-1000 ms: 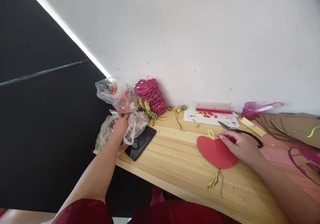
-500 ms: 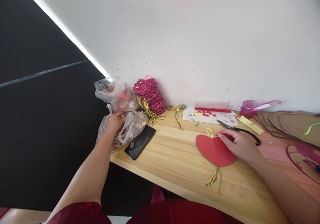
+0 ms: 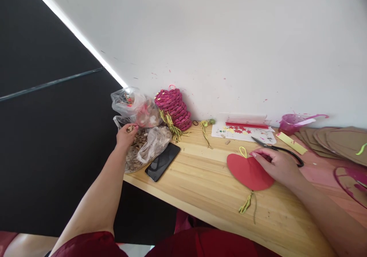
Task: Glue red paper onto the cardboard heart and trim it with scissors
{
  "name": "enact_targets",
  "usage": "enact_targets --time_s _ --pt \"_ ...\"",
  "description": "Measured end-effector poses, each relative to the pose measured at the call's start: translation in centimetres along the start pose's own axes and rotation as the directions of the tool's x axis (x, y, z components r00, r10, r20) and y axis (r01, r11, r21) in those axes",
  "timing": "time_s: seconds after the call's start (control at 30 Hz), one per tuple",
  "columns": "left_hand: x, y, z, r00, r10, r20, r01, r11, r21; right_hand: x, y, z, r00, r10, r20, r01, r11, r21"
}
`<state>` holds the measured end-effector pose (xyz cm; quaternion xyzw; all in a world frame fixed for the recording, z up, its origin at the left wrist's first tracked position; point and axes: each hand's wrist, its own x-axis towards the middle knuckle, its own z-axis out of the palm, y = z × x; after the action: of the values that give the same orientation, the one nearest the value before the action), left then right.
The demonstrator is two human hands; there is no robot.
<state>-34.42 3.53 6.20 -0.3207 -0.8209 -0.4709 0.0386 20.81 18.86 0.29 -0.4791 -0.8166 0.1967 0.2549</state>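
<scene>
While the left grip [image 3: 125,138] is holding tan pieces [image 3: 131,128] at an open bag [image 3: 153,144], the right grip [image 3: 279,166] is pinching a card [image 3: 247,173] by its upper edge. Red, smooth and lobed, it is sitting over the tabletop [image 3: 197,184] near the scissors [image 3: 259,143], showing a yellow loop [image 3: 240,150] above and a yellow-green tassel [image 3: 246,204] below.

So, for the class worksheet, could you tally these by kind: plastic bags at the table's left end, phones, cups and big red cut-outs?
Plastic bags: 2
Phones: 1
Cups: 1
Big red cut-outs: 1
Total: 5
</scene>
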Motion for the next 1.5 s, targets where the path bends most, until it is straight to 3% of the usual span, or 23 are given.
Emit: enact_targets --time_s 0.2,0.4,0.6,0.77,0.9,1.07,1.2,1.27,1.37,1.5 --pt "-0.3 1.1 0.3 0.997 -0.083 0.007 0.082 0.968 -0.238 -0.1 0.0 -0.1 1.000 0.026 0.015 -0.026 1.000 0.004" --pt "-1.3 2.9 0.2 0.977 -0.205 0.065 0.210 0.845 -0.492 0.0 -0.3 -0.1 0.999 0.046 0.021 -0.046 0.999 0.012" --pt "-2.1 5.8 -1.0 0.942 -0.253 0.222 0.336 0.703 -0.627 -0.1 -1.0 -0.4 0.998 0.056 0.009 -0.056 0.998 0.001" --pt "-3.4 9.8 -1.1 0.904 -0.150 0.401 0.400 0.629 -0.667 -0.3 -1.0 -0.5 1.000 0.024 0.010 -0.024 1.000 0.000" --pt "-7.1 12.9 1.9 0.850 0.007 0.527 0.356 0.730 -0.584 -0.4 -1.3 -0.5 1.000 0.004 0.007 -0.004 1.000 0.003" --pt "-13.3 14.6 8.8 0.749 0.092 0.656 0.353 0.782 -0.513 -0.5 -1.5 -0.5 1.000 -0.004 0.000 0.004 1.000 0.010" --pt "-16.4 14.0 12.7 0.706 0.228 0.671 0.161 0.870 -0.465 -0.5 -1.2 -0.4 1.000 0.004 -0.003 -0.004 1.000 0.018" --pt "-17.2 13.5 13.5 0.642 0.347 0.684 -0.013 0.896 -0.443 -0.5 -1.2 -0.3 1.000 0.007 0.001 -0.007 1.000 0.018" --pt "-17.7 12.8 13.9 0.537 0.527 0.659 -0.308 0.849 -0.429 -0.5 -1.2 -0.3 1.000 0.010 0.013 -0.011 1.000 0.024" --pt "-17.8 12.7 13.8 0.414 0.603 0.681 -0.554 0.761 -0.337 -0.5 -1.4 -0.3 1.000 -0.003 0.012 0.003 1.000 0.026"
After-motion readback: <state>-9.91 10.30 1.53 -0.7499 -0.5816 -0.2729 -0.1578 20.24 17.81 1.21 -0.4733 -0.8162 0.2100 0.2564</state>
